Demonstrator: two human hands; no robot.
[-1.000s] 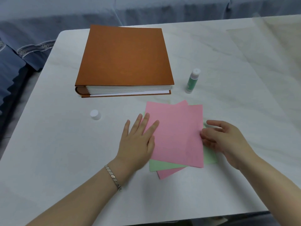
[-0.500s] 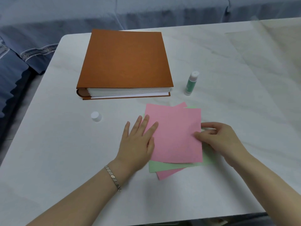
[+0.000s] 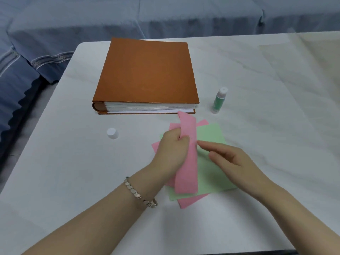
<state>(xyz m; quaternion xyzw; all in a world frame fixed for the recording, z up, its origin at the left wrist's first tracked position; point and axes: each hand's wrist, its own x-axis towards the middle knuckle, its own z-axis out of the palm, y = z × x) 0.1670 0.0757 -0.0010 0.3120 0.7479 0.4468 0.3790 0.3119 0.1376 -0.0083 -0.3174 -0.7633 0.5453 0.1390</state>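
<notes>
My left hand [image 3: 172,150] grips the top pink sheet [image 3: 187,162], which stands lifted almost on edge above the pile. Under it a green sheet [image 3: 211,173] lies flat on another pink sheet [image 3: 191,200] whose corners stick out. My right hand [image 3: 233,161] hovers just right of the raised sheet with fingers relaxed and extended toward it, holding nothing.
A thick orange album [image 3: 147,74] lies shut at the back of the white marble table [image 3: 73,172]. An uncapped green glue stick [image 3: 219,100] stands to its right, its white cap [image 3: 112,133] left of the papers. A blue-covered sofa [image 3: 55,24] lies beyond the table.
The top pink sheet lay flat under both hands; my left hand has now taken hold of it and raised it upright, uncovering the green sheet. My right hand has let go of its edge.
</notes>
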